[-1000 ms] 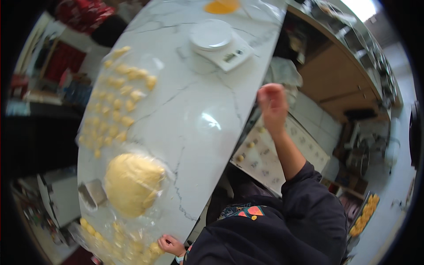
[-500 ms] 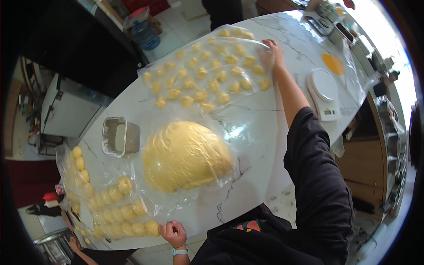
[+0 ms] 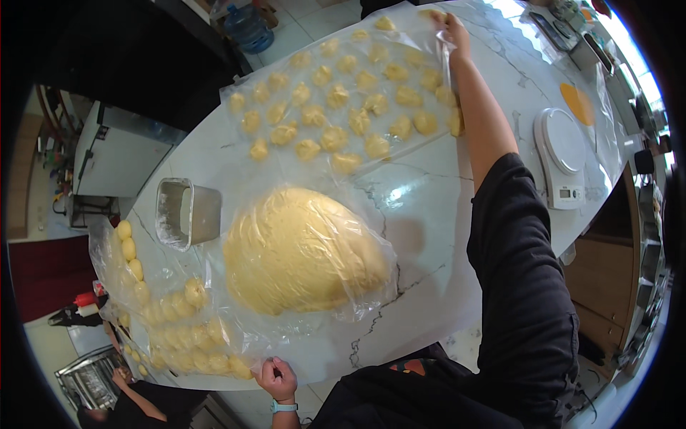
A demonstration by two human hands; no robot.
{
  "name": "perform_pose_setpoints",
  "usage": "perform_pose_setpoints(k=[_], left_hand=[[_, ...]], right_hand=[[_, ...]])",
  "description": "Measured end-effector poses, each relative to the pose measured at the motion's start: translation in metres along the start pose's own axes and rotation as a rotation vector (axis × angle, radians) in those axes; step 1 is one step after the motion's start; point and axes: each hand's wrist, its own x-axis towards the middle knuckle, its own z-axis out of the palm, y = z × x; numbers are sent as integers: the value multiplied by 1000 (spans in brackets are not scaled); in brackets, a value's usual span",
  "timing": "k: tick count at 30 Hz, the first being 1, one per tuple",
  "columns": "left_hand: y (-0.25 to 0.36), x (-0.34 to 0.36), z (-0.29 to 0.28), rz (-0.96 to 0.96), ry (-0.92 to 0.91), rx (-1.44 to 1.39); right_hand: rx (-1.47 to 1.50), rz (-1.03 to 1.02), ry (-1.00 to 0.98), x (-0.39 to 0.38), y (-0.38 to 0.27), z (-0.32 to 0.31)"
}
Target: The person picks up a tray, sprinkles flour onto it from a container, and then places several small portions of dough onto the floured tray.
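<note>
Across a marbled table (image 3: 436, 229), my right hand (image 3: 455, 37) pinches clear film (image 3: 409, 30) spread over portioned dough pieces (image 3: 376, 104); my left hand (image 3: 279, 379) curls closed beside rounded balls (image 3: 184, 334), any hold unclear; the big dough mound (image 3: 304, 250) lies undivided.

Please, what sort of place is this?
Probably a kitchen or small bakery: a large, rounded yellow dough mound, many small yellow dough pieces and a white digital scale with a round top are in view.
</note>
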Motion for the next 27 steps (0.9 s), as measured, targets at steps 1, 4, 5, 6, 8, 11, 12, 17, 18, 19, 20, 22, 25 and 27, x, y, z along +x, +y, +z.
perform_pose_setpoints(k=[1, 4, 5, 6, 8, 11, 12, 17, 18, 19, 20, 22, 25, 27], left_hand=[[-1, 1, 2, 19, 4, -12], [-7, -11, -1, 6, 7, 23], [-9, -7, -2, 41, 8, 61], [-11, -4, 0, 77, 18, 95], [-12, -3, 4, 87, 49, 52], [-7, 3, 4, 128, 98, 34], [-7, 3, 2, 163, 102, 64], [-13, -2, 2, 142, 89, 30], [-12, -1, 4, 140, 91, 18], [-11, 0, 5, 140, 131, -3], [-9, 0, 6, 131, 130, -9], [-10, 0, 5, 123, 147, -28], [-17, -6, 3, 141, 134, -7], [-17, -3, 2, 135, 133, -7]], right_hand=[[-7, -47, 47, 2, 0, -14], [654, 349, -9, -70, -24, -27], [715, 342, 4, -86, -38, -44], [778, 324, 14, -103, -49, -59], [790, 354, 95, -145, -66, -80], [548, 156, -5, -225, -82, -105], [462, 94, -58, -258, -95, -107], [-171, -17, -362, -356, -169, -131], [-143, 41, -283, -361, -173, -136], [-33, 104, -292, -367, -162, -148], [-40, 102, -299, -377, -149, -158], [-264, 183, -403, -400, -132, -176], [-606, -473, -346, -413, -137, -190], [-872, -542, 38, -378, -145, -183]])
